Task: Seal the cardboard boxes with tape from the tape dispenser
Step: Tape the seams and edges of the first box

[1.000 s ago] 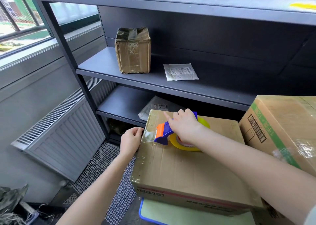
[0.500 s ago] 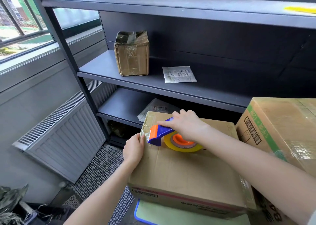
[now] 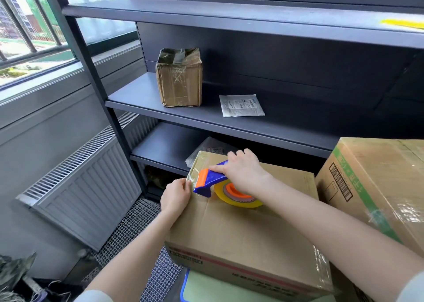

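A brown cardboard box [image 3: 241, 235] lies flat in front of me. On its top, near the far left edge, sits a blue and orange tape dispenser [image 3: 210, 180] with a yellowish tape roll [image 3: 237, 198]. My right hand [image 3: 243, 169] grips the dispenser from above. My left hand [image 3: 175, 196] rests at the box's left edge, its fingers pinching the clear tape end against the corner. Clear tape shines along that left edge.
A second, larger box [image 3: 378, 187] with a green stripe stands at the right. A small taped box [image 3: 179, 78] and a white packet [image 3: 241, 105] sit on the dark shelf [image 3: 286, 127]. A radiator [image 3: 87, 187] lines the left wall.
The dispenser has tilted and slid slightly toward me along the box top. My left hand moved from the box's side up to the tape end at the corner.
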Available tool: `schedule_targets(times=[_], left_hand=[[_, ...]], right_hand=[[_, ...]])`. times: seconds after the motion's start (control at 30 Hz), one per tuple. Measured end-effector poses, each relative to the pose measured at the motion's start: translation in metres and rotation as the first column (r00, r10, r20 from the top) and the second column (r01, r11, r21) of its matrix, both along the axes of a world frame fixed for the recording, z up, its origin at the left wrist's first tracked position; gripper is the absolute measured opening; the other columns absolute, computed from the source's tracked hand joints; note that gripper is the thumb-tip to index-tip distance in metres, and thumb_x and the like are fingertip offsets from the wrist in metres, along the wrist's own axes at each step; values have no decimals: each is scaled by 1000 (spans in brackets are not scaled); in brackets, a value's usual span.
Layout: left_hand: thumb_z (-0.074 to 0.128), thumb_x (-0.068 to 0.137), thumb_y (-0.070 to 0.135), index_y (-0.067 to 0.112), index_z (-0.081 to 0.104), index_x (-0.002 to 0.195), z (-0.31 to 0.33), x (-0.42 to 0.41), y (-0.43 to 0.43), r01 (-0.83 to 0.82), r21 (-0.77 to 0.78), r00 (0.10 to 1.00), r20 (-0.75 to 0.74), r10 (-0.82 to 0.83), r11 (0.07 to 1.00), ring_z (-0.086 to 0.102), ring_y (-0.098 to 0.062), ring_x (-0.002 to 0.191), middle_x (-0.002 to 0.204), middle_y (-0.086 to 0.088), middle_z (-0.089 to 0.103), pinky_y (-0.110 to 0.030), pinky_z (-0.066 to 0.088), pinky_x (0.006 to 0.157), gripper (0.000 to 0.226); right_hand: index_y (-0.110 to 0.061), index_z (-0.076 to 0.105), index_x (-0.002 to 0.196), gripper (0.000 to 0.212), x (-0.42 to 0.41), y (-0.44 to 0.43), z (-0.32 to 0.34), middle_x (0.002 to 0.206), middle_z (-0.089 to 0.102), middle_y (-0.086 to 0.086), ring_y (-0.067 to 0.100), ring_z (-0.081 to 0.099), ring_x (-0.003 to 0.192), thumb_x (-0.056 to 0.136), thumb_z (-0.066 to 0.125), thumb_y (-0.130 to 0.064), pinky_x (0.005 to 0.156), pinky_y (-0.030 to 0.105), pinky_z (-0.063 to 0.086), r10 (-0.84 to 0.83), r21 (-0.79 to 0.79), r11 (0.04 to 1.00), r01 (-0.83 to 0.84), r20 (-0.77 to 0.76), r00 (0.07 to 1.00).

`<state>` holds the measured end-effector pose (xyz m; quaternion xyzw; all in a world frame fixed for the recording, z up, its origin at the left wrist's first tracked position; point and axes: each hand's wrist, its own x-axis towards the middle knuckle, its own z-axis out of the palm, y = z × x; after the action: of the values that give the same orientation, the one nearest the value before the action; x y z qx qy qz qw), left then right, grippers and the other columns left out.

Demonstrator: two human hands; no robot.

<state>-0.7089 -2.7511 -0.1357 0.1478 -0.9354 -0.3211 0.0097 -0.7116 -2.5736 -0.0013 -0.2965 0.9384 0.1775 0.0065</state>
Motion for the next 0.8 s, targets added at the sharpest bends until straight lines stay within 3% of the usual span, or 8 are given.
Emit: schedule_targets(times=[0.13, 0.3, 0.5, 0.7, 0.8], left_hand=[[34, 99, 35, 16, 64, 91, -1, 4, 0, 49, -127, 998, -40, -54, 991, 61, -29, 83, 84, -5, 67, -31, 41, 62, 36], [34, 100, 36, 19, 67, 100, 1, 7, 3, 44, -127, 997, -58, -52, 991, 61, -28, 87, 89, -4, 69, -31, 43, 64, 38], [36, 100, 34, 30, 66, 115, 6, 11, 16, 32, -116, 997, -64, -39, 993, 61, -30, 97, 101, -7, 70, -31, 42, 68, 34], [35, 99, 36, 27, 70, 107, 10, 11, 19, 5, -137, 999, -45, -11, 991, 61, -32, 94, 97, -8, 70, -32, 43, 69, 37], [36, 99, 37, 32, 68, 112, 11, 12, 21, -2, -118, 998, -60, -5, 993, 62, -29, 95, 99, -5, 71, -32, 45, 70, 34]], right_hand=[[-42, 18, 146, 51, 1, 7, 3, 120, 47, 12, 30, 48, 108, 101, 35, -29, 87, 35, 31, 24, -6, 1000, -24, -30, 999], [-43, 13, 148, 53, 10, 20, 4, 115, 47, 11, 29, 47, 104, 102, 32, -25, 77, 33, 24, 36, -41, 998, -38, -54, 998], [-42, 10, 148, 55, 15, 35, 2, 116, 47, 11, 29, 47, 107, 101, 36, -31, 84, 33, 31, 1, -48, 999, -3, -25, 1000], [-50, 16, 144, 55, 15, 81, 12, 110, 50, 7, 28, 52, 102, 98, 37, -27, 78, 32, 30, -47, -64, 997, 48, 17, 999], [-51, 16, 144, 57, 23, 105, 14, 103, 47, 5, 27, 51, 100, 97, 39, -27, 78, 32, 30, -91, -57, 994, 92, 30, 995]])
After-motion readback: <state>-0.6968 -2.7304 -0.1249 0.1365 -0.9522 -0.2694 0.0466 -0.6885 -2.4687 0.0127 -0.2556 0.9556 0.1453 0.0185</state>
